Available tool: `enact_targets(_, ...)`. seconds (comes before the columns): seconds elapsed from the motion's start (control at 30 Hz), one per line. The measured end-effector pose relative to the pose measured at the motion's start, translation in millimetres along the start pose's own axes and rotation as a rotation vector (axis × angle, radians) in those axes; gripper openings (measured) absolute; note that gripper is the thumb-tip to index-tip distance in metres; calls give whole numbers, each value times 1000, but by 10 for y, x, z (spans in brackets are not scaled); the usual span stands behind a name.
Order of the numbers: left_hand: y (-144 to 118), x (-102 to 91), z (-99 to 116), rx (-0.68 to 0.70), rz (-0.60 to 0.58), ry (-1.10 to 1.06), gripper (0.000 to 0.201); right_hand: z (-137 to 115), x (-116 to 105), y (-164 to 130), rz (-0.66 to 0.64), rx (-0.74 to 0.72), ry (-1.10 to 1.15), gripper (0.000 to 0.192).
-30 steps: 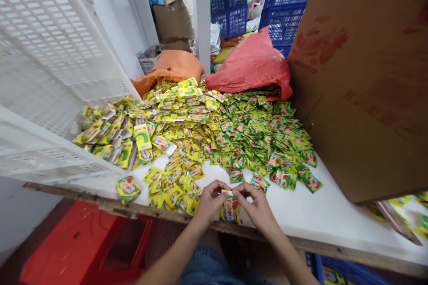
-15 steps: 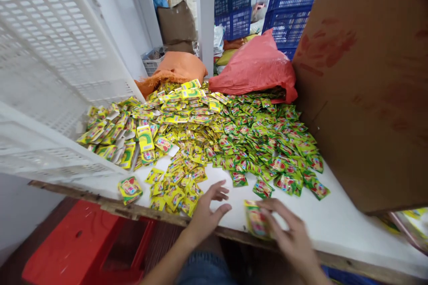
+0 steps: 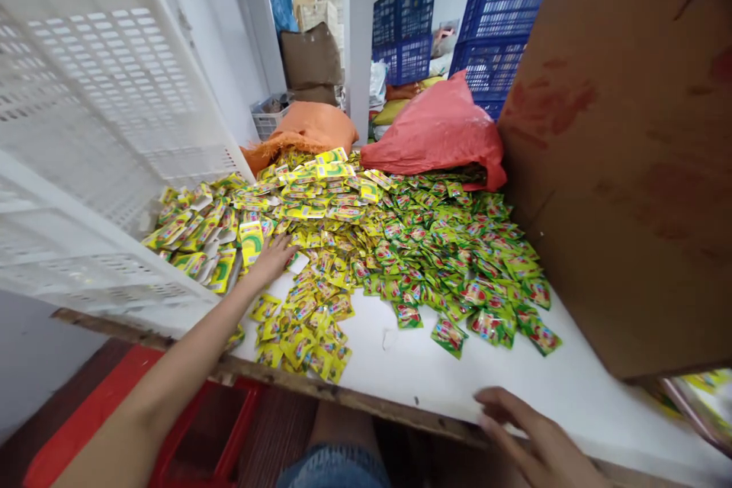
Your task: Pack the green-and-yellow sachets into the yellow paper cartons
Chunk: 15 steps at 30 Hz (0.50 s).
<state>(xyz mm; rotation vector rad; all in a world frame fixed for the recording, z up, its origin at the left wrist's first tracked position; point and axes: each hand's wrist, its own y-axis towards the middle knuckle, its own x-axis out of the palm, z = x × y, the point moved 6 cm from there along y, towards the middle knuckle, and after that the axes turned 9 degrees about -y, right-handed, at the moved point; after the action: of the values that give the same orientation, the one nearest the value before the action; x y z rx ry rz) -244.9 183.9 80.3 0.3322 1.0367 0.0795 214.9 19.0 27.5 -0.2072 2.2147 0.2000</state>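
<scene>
My left hand (image 3: 274,255) is stretched out over the pile of flat yellow-green cartons (image 3: 252,240), its fingers extended and touching or just above a carton with a white flap (image 3: 298,263). Whether it grips that carton, I cannot make out. My right hand (image 3: 523,431) hovers at the front edge of the white table (image 3: 389,351), fingers apart and holding nothing. Small yellow sachets (image 3: 303,328) lie below my left hand. Green sachets (image 3: 457,244) are heaped to the right, with one loose green sachet (image 3: 449,337) nearer me.
A white perforated crate (image 3: 108,91) stands at the left and a large cardboard box (image 3: 618,168) at the right. Orange (image 3: 314,126) and red sacks (image 3: 440,130) lie behind the heaps. A red stool (image 3: 85,427) is below the table, and blue crates (image 3: 497,23) are stacked behind.
My left hand has moved left and forward to the cartons. My right hand has moved right and down; the carton it held is out of sight. The view has shifted slightly.
</scene>
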Motion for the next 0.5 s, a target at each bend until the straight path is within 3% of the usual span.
enact_targets(0.13,38,-129,185,-36,149,-82,49,-538,275,441,-14,-55,101,24)
enact_targets(0.23,-172,-166,356,-158,349,-451,54,-834,597,738,-6,-77,124,24)
enact_targets(0.33,-498,19,551,-314,409,-795,47,-1048,992,1050,15,-33,62,22)
enact_targets(0.5,-930,486,863,-446,306,-1328,34,-1373,1444,1521,145,85,34,24)
